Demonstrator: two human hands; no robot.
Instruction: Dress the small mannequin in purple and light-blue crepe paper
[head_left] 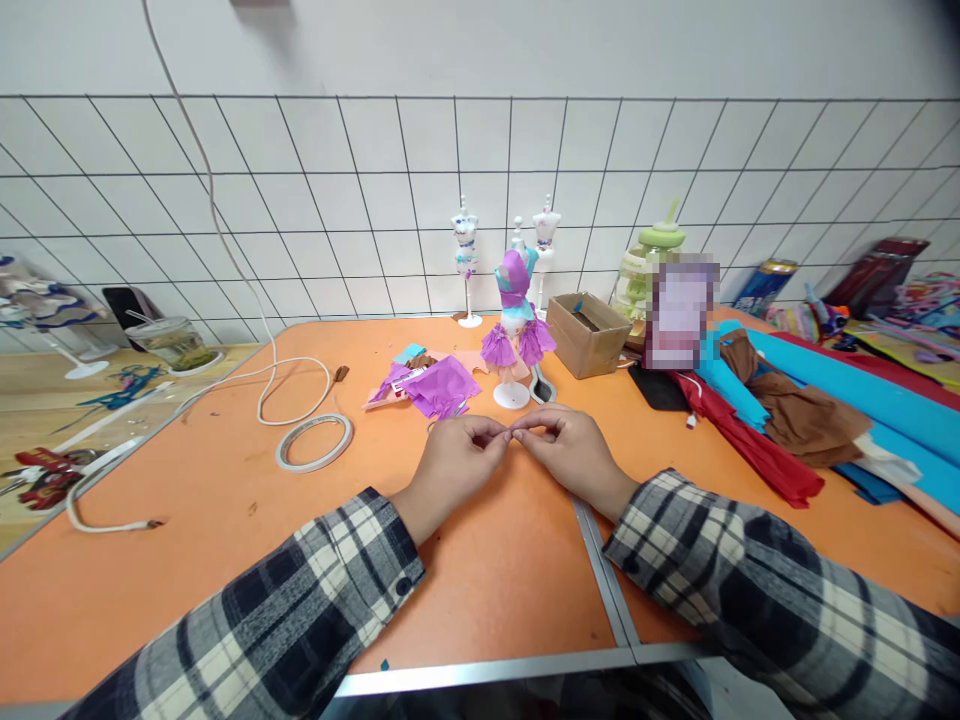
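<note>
My left hand (459, 462) and my right hand (574, 450) meet fingertip to fingertip over the orange table (495, 590). Both are closed in a pinch, and whatever lies between the fingers is too small to make out. Just beyond them stands a miniature dress form (515, 318) on a white round base, dressed in purple and blue crepe paper with ruffled purple pieces at its lower part. Crumpled purple paper (444, 387) lies behind my left hand, with scissors partly hidden next to it. A roll of white tape (315, 443) rests flat further left.
Two more small dress forms (466, 262) stand at the back, near a cardboard box (587, 335). A phone (681, 312) leans before a green bottle (651, 262). Rolled blue paper (847, 400) and red paper (750, 440) lie right. A white cable (259, 385) loops across the left.
</note>
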